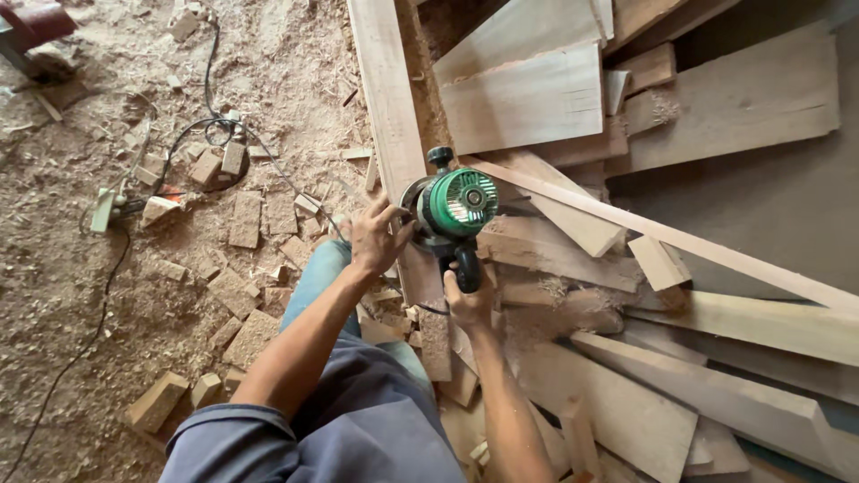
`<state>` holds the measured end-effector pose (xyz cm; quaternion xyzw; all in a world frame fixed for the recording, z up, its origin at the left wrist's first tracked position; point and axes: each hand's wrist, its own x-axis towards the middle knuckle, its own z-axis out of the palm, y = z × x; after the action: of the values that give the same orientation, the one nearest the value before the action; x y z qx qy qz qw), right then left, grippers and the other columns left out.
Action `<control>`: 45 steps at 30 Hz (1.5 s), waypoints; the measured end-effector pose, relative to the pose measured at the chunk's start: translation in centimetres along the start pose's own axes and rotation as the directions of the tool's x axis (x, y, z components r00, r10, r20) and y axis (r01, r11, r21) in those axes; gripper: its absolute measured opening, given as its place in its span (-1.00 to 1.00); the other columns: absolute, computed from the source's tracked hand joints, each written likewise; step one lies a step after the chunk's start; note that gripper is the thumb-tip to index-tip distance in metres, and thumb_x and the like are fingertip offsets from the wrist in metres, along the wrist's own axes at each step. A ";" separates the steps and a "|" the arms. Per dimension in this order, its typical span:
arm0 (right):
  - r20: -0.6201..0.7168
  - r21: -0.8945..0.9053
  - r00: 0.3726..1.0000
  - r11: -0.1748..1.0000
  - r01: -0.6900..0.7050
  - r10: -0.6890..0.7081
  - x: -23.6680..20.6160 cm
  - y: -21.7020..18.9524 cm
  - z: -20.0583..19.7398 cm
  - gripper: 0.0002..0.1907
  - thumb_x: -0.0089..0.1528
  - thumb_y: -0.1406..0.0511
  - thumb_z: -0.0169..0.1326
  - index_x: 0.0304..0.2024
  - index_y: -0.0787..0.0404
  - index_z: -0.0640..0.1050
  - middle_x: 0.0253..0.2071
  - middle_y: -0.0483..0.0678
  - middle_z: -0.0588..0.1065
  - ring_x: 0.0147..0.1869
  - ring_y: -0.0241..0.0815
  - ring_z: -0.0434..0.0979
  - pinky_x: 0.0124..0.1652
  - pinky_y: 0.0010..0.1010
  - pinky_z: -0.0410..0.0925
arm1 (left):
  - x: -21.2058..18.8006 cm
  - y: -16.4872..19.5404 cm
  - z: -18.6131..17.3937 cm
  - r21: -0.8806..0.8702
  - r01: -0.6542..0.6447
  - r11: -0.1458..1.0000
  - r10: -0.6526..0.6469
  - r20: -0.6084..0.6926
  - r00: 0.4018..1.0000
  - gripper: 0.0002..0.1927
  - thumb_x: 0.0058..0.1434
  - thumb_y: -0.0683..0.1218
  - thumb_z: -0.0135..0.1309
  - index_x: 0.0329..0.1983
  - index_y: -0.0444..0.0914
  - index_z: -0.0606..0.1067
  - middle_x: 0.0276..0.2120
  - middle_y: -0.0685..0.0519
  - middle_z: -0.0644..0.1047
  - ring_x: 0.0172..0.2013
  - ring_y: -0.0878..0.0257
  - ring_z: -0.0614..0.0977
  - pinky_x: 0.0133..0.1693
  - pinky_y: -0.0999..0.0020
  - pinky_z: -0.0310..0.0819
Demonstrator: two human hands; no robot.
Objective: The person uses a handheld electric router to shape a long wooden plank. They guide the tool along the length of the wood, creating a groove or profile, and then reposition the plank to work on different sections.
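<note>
Green router (456, 207) gripped by both hands on long plank (386, 107).

Around me I see small wood offcuts (234, 295) strewn over the sawdust-covered floor (63, 268), a black cable (98, 304) snaking across it, and stacked planks (528, 98).
</note>
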<state>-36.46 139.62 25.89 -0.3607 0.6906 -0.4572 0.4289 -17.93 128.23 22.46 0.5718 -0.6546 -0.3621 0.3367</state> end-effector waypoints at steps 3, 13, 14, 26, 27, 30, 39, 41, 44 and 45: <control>0.025 0.008 0.999 0.999 -0.035 0.035 0.4 -0.2 0.2 -0.84 0.20 0.40 0.17 -0.15 0.24 0.54 -0.52 -0.18 0.45 -0.55 -0.42 0.42 -0.53 -0.52 0.29 | 0.2 0.3 0.0 -0.022 -0.046 0.999 0.044 -0.078 0.996 -0.75 0.10 -0.06 0.33 -0.18 -0.20 0.62 -0.06 -0.09 0.59 -0.07 -0.05 0.63 -0.05 0.07 0.54; 0.036 -0.060 0.999 0.998 -0.006 0.009 1.8 -1.3 0.9 -0.78 0.19 0.39 0.17 -0.10 0.20 0.55 -0.48 -0.21 0.45 -0.50 -0.44 0.40 -0.48 -0.52 0.30 | 1.0 -0.1 0.4 0.053 -0.009 0.999 0.015 -0.123 0.992 -0.74 0.18 0.02 0.32 -0.12 -0.16 0.63 -0.17 -0.09 0.61 -0.22 -0.03 0.66 -0.21 0.12 0.56; 0.040 -0.059 0.999 0.998 0.001 0.001 2.0 -1.3 1.0 -0.77 0.19 0.39 0.17 -0.09 0.20 0.55 -0.47 -0.21 0.45 -0.49 -0.44 0.40 -0.48 -0.52 0.30 | 1.2 -0.1 0.4 0.057 -0.005 0.998 0.013 -0.133 0.991 -0.73 0.18 0.03 0.32 -0.11 -0.16 0.63 -0.18 -0.10 0.61 -0.24 -0.05 0.66 -0.23 0.11 0.56; -0.013 -0.059 0.984 0.983 0.176 -0.177 3.4 -0.2 2.3 -0.80 0.18 0.39 0.16 -0.13 0.25 0.57 -0.36 -0.14 0.52 -0.36 -0.39 0.47 -0.32 -0.50 0.38 | 2.6 0.0 -0.2 0.157 0.059 0.986 -0.053 -0.041 0.998 -0.71 0.24 0.11 0.27 -0.07 -0.09 0.63 -0.45 -0.08 0.60 -0.45 0.10 0.64 -0.39 0.17 0.50; -0.010 -0.068 0.976 0.974 0.216 -0.217 3.5 -0.3 2.4 -0.76 0.18 0.39 0.16 -0.09 0.25 0.56 -0.32 -0.14 0.53 -0.31 -0.39 0.49 -0.27 -0.50 0.39 | 2.7 0.0 -0.2 0.171 0.066 0.983 -0.061 -0.033 0.998 -0.71 0.25 0.12 0.26 -0.06 -0.09 0.62 -0.46 -0.07 0.60 -0.48 0.11 0.64 -0.43 0.16 0.49; 0.008 -0.072 0.957 0.954 0.291 -0.291 4.0 -0.7 2.7 -0.67 0.17 0.40 0.14 0.01 0.24 0.53 -0.23 -0.15 0.55 -0.21 -0.37 0.52 -0.18 -0.48 0.42 | 3.4 0.1 -0.4 0.187 0.054 0.981 -0.050 -0.027 0.998 -0.70 0.27 0.14 0.24 -0.04 -0.08 0.61 -0.50 -0.05 0.61 -0.54 0.13 0.63 -0.49 0.16 0.46; 0.003 -0.063 0.979 0.977 0.203 -0.203 5.2 -2.1 4.0 -0.65 0.17 0.39 0.13 0.03 0.22 0.52 -0.27 -0.15 0.53 -0.24 -0.33 0.51 -0.18 -0.47 0.42 | 5.0 0.8 -0.9 0.306 0.134 0.943 -0.138 -0.009 0.990 -0.64 0.29 0.22 0.16 0.05 0.01 0.57 -0.53 -0.15 0.59 -0.51 -0.06 0.64 -0.46 0.02 0.46; 0.013 -0.005 0.972 0.972 0.234 -0.234 6.0 -2.4 4.2 -0.64 0.17 0.39 0.12 0.04 0.22 0.52 -0.24 -0.16 0.53 -0.21 -0.34 0.51 -0.16 -0.48 0.41 | 5.7 1.0 -1.0 0.330 0.117 0.937 -0.106 -0.051 0.993 -0.63 0.28 0.22 0.15 0.06 0.02 0.56 -0.52 -0.19 0.58 -0.48 -0.13 0.64 -0.46 -0.02 0.47; 0.059 -0.022 0.955 0.956 0.292 -0.291 7.3 -2.9 4.5 -0.64 0.17 0.40 0.11 0.04 0.24 0.51 -0.20 -0.14 0.53 -0.17 -0.32 0.51 -0.12 -0.46 0.41 | 6.7 1.1 -1.1 0.345 0.088 0.935 -0.064 -0.081 0.995 -0.65 0.30 0.21 0.13 0.06 0.02 0.55 -0.52 -0.20 0.59 -0.47 -0.16 0.64 -0.46 -0.04 0.46; 0.051 -0.038 0.965 0.965 0.258 -0.256 7.7 -3.1 4.7 -0.66 0.18 0.39 0.11 0.02 0.24 0.52 -0.22 -0.12 0.52 -0.19 -0.30 0.50 -0.14 -0.45 0.41 | 6.9 1.2 -1.1 0.342 0.099 0.934 -0.074 -0.084 0.994 -0.66 0.31 0.21 0.12 0.07 0.04 0.55 -0.52 -0.19 0.59 -0.47 -0.17 0.64 -0.45 -0.05 0.45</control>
<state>-34.69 130.27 25.79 -0.4669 0.6380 -0.4853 0.3734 -18.41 121.41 24.30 0.6627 -0.6700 -0.2357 0.2374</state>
